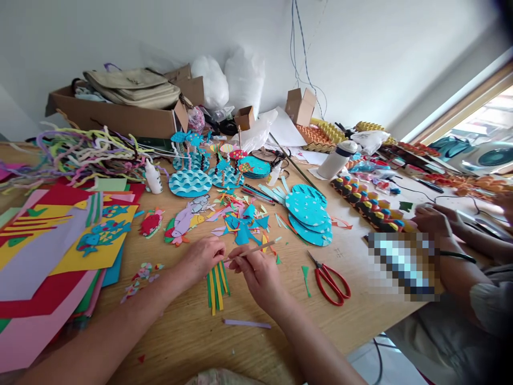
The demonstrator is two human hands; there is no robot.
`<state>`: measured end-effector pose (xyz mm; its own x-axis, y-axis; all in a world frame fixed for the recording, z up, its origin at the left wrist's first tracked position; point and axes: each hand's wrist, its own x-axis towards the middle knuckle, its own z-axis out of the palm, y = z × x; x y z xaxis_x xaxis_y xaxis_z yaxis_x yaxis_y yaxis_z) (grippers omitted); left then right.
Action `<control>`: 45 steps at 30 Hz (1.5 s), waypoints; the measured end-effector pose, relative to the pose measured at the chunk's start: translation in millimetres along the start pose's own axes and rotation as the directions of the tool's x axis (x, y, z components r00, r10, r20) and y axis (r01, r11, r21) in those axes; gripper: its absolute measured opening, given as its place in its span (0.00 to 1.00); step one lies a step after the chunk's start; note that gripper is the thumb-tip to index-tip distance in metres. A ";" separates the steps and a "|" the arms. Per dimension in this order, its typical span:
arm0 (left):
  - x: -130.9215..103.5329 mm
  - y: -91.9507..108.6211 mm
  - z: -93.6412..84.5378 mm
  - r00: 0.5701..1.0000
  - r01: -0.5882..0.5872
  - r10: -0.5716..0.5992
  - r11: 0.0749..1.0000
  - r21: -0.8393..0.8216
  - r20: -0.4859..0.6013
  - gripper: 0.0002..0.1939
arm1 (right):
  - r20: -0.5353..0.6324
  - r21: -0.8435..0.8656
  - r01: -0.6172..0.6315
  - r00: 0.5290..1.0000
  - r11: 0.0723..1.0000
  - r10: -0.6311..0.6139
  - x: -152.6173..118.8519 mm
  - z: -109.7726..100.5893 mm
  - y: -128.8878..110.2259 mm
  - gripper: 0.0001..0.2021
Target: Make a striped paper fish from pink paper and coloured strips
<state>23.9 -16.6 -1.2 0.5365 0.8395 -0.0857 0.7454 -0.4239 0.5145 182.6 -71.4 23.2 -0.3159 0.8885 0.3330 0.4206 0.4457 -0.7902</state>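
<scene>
My left hand (204, 256) is closed, its fingertips bent together just above a bundle of green and yellow paper strips (217, 289); what it pinches is too small to make out. Close beside it, my right hand (256, 270) holds a thin pale stick (262, 246) that points up to the right. The two hands nearly meet. Below them lies a lilac strip (247, 323). Red-handled scissors (332, 280) rest to the right with blades partly apart, next to a green paper scrap (306, 280). Blue paper pieces (242, 224) lie behind my hands.
Coloured paper sheets (44, 299) cover the left side. Farther back are glue bottles (153, 177), pipe cleaners (92, 152) and wavy blue discs (190, 183). Dotted blue ovals (308, 211) and a white bottle (335, 160) are to the right. Another person's hands (433, 220) are at the right.
</scene>
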 end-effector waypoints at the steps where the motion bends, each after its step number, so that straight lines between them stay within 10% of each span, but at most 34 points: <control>1: 0.5 -0.8 0.7 1.000 -0.002 0.002 1.000 0.002 -0.002 0.07 | 0.008 -0.002 0.003 1.000 1.000 -0.003 0.9 2.4 2.6 0.10; 45: -1.2 -5.2 6.0 0.998 -0.040 0.039 0.999 -0.020 -0.053 0.07 | 0.012 -0.113 0.050 0.999 0.992 -0.049 -8.4 8.7 1.3 0.09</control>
<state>21.7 -17.4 -8.9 0.5433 0.8393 -0.0202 0.7154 -0.4502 0.5344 178.3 -79.3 14.9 -0.3462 0.8640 0.3656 0.4975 0.4995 -0.7093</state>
